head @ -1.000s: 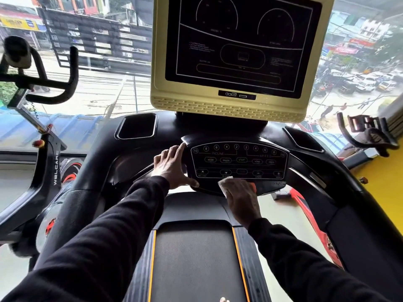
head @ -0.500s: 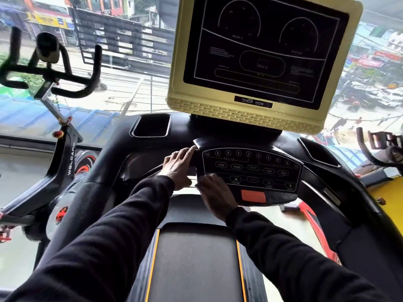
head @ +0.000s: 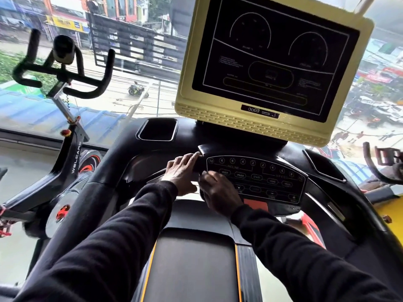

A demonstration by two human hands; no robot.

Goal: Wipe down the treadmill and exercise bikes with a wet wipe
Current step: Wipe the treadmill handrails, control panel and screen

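Head: both hands on glossy button panel.

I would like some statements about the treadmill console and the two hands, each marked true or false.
1. The left hand rests at the left edge of the button panel. True.
2. The right hand is on the yellow screen. False: it is on the button panel's left part.
3. An exercise bike stands left of the treadmill. True.
4. The cup holder holds a bottle. False: nothing shows in it.
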